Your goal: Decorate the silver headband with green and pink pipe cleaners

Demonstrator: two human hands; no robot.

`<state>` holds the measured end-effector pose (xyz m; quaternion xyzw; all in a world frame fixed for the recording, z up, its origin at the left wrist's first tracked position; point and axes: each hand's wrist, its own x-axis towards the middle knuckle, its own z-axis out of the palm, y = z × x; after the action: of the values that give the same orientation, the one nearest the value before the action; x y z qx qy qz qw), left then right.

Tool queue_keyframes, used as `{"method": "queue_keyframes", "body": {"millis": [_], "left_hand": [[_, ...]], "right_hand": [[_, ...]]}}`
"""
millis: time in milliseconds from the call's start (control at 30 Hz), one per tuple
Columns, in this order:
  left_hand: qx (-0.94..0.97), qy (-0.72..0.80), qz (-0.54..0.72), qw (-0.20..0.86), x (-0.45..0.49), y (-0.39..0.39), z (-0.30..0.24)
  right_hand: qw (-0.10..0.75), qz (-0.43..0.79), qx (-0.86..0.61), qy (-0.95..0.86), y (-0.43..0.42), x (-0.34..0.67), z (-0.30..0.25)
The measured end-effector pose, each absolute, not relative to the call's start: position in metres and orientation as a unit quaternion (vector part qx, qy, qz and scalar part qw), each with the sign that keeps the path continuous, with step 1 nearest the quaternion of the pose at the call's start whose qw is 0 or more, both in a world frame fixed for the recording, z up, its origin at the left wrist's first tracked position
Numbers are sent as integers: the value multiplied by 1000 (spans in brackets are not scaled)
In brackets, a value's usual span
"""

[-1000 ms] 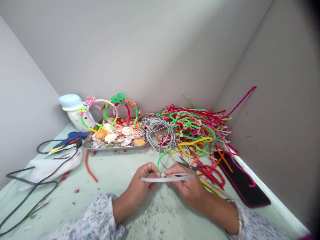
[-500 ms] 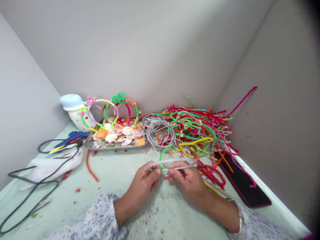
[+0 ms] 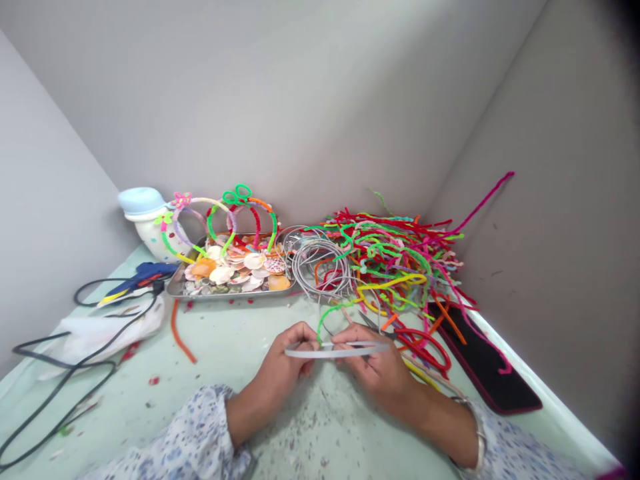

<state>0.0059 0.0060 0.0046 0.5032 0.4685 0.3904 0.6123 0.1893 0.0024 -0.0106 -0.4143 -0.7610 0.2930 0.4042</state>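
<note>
A pale plastic headband (image 3: 325, 355) is held level between my two hands, its curve toward me. My left hand (image 3: 280, 367) pinches it on the left, thumb and fingers closed. A bright green pipe cleaner (image 3: 324, 315) rises from the band beside my left fingertips and bends off to the right. My right hand (image 3: 383, 373) grips the band on the right side with closed fingers. Just beyond my right hand lie red-handled scissors (image 3: 447, 353), partly under it. Fingertips hide where the pipe cleaner meets the band.
Behind are a metal tray (image 3: 240, 297) of shells, decorated headbands (image 3: 213, 203), a wire coil (image 3: 299, 270) and a heap of pipe cleaners (image 3: 395, 247). A glue gun (image 3: 143, 275) with black cord and a white blue-lidded container (image 3: 157, 233) stand left. A black flat device (image 3: 505, 383) lies right.
The headband has tilted and come lower, its curve now in front of my fingers. The green pipe cleaner's free end has swung right. More of the scissors' blades shows.
</note>
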Motion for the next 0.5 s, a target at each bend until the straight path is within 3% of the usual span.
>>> {"method": "queue_keyframes", "body": {"millis": [367,500], "left_hand": [[490,471,395,618,5,6,4],[504,460,411,605,4,5,9]], "right_hand": [[390,263,-395,-789,0,189,-7],[429,296,-392,-759,-1,189,0]]}}
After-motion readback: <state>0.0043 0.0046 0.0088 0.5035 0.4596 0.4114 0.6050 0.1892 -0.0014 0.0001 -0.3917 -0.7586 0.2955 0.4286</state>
